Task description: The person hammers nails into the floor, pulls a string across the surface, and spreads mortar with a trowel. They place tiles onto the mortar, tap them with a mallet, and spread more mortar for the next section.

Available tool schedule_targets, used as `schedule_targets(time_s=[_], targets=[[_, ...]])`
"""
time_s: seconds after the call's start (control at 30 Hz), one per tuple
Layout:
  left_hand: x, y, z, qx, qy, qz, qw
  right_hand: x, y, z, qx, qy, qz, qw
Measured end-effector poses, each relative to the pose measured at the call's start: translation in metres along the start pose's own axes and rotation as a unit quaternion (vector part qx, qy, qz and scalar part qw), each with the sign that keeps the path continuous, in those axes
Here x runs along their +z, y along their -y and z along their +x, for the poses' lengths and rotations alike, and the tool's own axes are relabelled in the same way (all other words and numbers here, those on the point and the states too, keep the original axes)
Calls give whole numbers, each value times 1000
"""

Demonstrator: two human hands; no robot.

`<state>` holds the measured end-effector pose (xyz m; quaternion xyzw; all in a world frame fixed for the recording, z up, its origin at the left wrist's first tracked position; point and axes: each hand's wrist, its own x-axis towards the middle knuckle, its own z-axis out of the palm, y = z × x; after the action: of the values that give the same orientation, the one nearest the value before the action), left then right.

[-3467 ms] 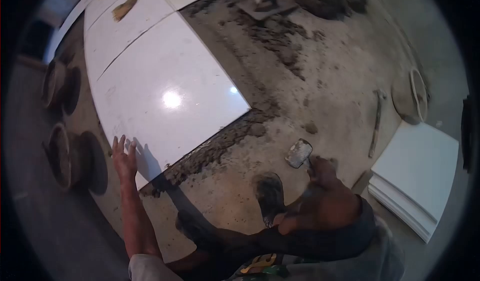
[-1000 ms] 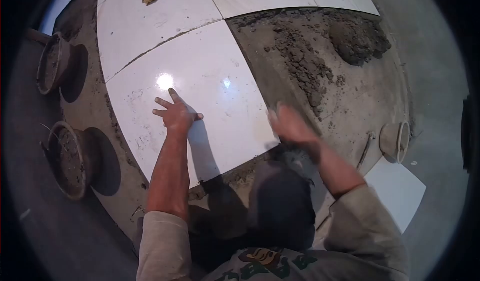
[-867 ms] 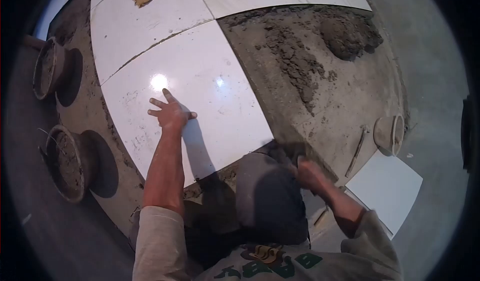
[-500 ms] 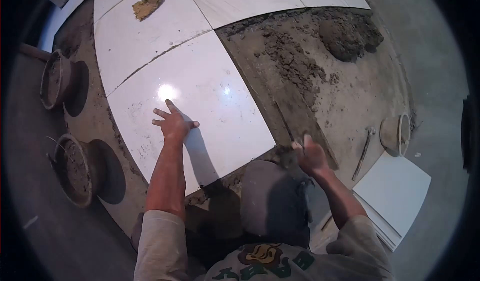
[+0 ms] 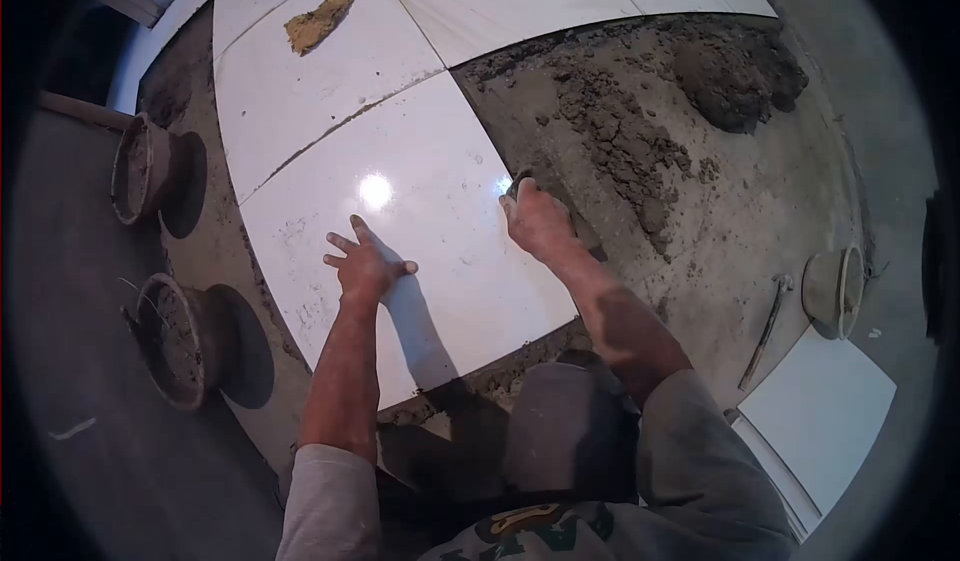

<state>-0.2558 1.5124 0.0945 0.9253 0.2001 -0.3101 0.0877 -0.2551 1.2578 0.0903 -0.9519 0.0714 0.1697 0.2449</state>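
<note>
On white tile (image 5: 455, 251) rests the left hand (image 5: 365, 269).

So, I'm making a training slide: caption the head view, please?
Left hand spread on a white tile, right hand gripping a dark tool at its edge.

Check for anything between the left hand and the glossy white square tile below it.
Nothing visible does: the left hand appears to rest directly on the glossy white square tile. The right hand is aside, at the tile's right edge.
</note>
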Motion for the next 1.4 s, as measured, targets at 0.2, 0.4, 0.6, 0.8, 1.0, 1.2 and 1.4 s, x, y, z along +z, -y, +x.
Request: schedule_targets(time_s=[0.2, 0.4, 0.6, 0.8, 1.0, 1.2, 1.4], targets=[[-1, -2, -5, -3, -5, 1, 1000, -1, 4, 3, 24, 4, -19, 1000], [4, 7, -4, 12, -16, -9, 1000, -9, -4, 5, 26, 1, -34, 999], [1, 12, -9, 23, -11, -36, 999, -16, -13, 12, 32, -29, -48, 998], [2, 17, -11, 42, -6, -48, 998, -16, -24, 15, 41, -67, -84, 993], [4, 15, -5, 35, 9, -18, 999, -49, -53, -15, 72, -106, -91, 988], [-2, 9, -7, 28, 1, -18, 999, -29, -26, -78, 96, -34, -31, 994], [10, 13, -1, 31, -29, -18, 999, 0, -41, -73, 70, 29, -33, 997]])
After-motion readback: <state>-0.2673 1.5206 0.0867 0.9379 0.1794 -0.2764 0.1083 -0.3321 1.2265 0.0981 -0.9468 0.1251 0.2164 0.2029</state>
